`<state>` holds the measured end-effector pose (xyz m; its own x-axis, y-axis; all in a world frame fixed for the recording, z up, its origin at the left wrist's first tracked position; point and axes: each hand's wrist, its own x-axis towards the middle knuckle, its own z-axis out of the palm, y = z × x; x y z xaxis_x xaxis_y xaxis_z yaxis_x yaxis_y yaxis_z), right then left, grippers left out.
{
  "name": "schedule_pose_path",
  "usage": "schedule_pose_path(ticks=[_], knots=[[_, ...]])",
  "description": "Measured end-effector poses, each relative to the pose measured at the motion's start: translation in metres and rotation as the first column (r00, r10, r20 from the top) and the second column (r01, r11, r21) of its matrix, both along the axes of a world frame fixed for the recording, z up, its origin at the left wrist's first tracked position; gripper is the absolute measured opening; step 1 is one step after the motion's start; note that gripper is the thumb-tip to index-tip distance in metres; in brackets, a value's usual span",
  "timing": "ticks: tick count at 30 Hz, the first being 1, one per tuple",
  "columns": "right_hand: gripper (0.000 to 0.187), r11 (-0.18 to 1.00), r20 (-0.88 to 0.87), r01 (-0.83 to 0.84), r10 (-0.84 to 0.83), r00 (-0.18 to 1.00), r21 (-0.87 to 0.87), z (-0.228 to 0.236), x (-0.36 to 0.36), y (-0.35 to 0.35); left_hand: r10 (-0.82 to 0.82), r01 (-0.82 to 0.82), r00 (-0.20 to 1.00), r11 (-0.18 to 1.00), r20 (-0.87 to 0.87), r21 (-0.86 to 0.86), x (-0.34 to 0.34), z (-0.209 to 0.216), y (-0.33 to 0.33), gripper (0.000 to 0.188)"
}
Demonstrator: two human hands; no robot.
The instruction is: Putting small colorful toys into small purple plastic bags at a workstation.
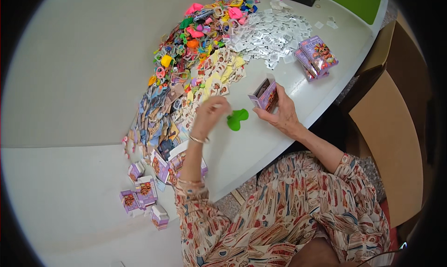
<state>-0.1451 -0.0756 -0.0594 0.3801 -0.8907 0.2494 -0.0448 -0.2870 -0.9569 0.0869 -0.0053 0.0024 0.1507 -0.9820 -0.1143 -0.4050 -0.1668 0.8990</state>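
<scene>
My right hand [285, 112] grips a small purple printed carton [265, 94], tilted with its top end open and a flap standing up. Over the edge of the heap of small items, my left hand [209, 115] is slightly blurred, its fingers curled together; whatever they may hold is hidden. A flat bright-green lobed piece [238, 119] lies on the white table just right of the left hand. Closest to that hand on the heap are small printed paper cards [216, 87] and pale yellow slips [228, 73].
Colourful trinkets [195, 31] form the heap's far part, beside white printed packets [274, 34]. Filled purple boxes [319, 55] stack at the right; empty purple cartons [145, 188] lie at the lower left. A cardboard box [389, 132] stands beyond the table's right edge.
</scene>
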Motion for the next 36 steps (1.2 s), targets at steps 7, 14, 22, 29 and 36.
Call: schedule_pose_path(ticks=[7,14,22,29,36], knots=[[0.083,0.99,-0.092,-0.034,0.021,0.996,-0.136,0.004,0.005,0.01,0.111,0.047,0.699,0.979,0.707,-0.2,-0.048,-0.037,0.044,0.014],[0.085,0.949,-0.426,-0.111,-0.027,0.904,-0.296,0.024,0.0,0.017,0.312,-0.283,0.949,0.9,0.037,-0.331,-0.03,0.006,0.045,0.012],[0.081,0.917,-0.496,-0.223,0.031,0.868,-0.332,0.034,-0.004,0.028,0.292,0.055,0.805,0.829,0.516,-0.556,-0.092,0.034,0.019,0.015],[0.076,0.915,-0.493,-0.221,0.029,0.87,-0.337,0.031,-0.009,0.033,0.04,0.106,0.844,0.965,0.535,-0.239,-0.087,0.029,0.016,0.018],[0.075,0.929,-0.462,-0.186,0.019,0.887,-0.319,0.029,-0.012,0.032,0.122,0.058,0.884,0.929,0.45,-0.366,-0.107,0.049,0.026,0.015]])
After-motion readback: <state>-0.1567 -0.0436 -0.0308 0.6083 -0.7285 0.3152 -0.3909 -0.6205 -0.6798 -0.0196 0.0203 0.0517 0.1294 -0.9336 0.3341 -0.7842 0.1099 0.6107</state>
